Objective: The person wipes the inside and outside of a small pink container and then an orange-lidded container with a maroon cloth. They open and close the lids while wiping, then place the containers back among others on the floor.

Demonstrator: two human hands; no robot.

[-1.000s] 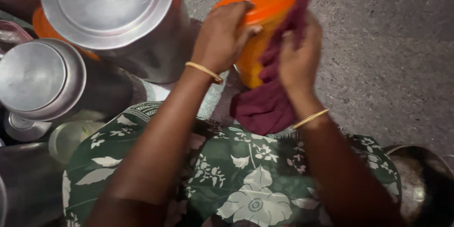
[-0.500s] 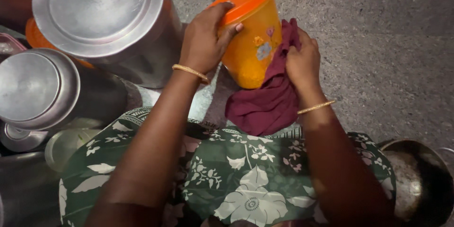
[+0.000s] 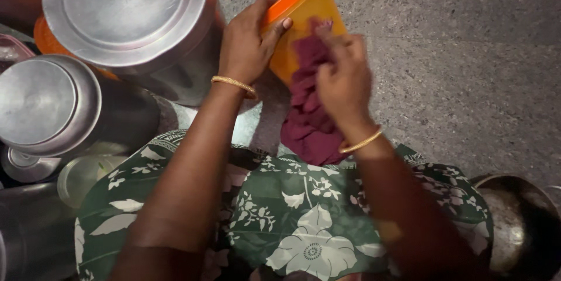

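Note:
An orange plastic container (image 3: 305, 19) with an orange lid is held tilted above the grey floor. My left hand (image 3: 248, 41) grips it at the lidded end, fingers over the rim. Against the container's side my right hand (image 3: 342, 79) presses a bunched maroon cloth (image 3: 307, 123), which hangs down toward my lap. Both wrists carry thin gold bangles. My lap is covered by green fabric with white flowers (image 3: 292, 222).
Several steel vessels stand at the left: a big lidded pot (image 3: 125, 15), a smaller lidded pot (image 3: 47, 105) and a small steel bowl (image 3: 82, 176) below it. A dark steel bowl (image 3: 520, 228) sits at the lower right. Grey stone floor (image 3: 456, 53) lies ahead.
The container has tipped further so its lid points up and left. My right hand has slid with the cloth from the far side onto the container's side.

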